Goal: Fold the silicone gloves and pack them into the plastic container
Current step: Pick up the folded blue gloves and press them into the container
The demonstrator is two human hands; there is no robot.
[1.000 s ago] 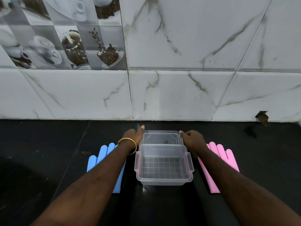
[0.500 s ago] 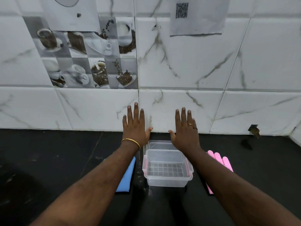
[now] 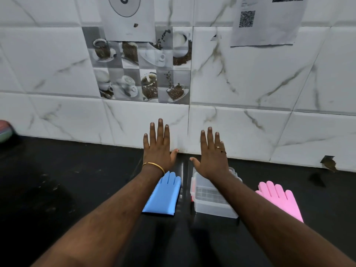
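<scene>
A clear plastic container (image 3: 213, 201) stands open on the black counter (image 3: 67, 189), partly hidden by my right forearm. Left of it lies a blue silicone glove (image 3: 163, 195), flat, fingers pointing to the wall. A pink silicone glove (image 3: 279, 199) lies flat to the container's right. My left hand (image 3: 158, 149) and my right hand (image 3: 212, 153) are both raised above the counter with fingers straight and spread, palms down, holding nothing. The left hand hovers beyond the blue glove, the right one over the container's far end.
A white marble-tiled wall (image 3: 250, 83) rises right behind the counter, with coffee-picture tiles and taped paper sheets. A round reddish object (image 3: 5, 131) shows at the far left edge. A chipped hole (image 3: 328, 162) marks the wall's base at the right.
My hands left the container's far end and rose with fingers spread. The view tilted up and shifted left, so both gloves and the container now sit further right in view.
</scene>
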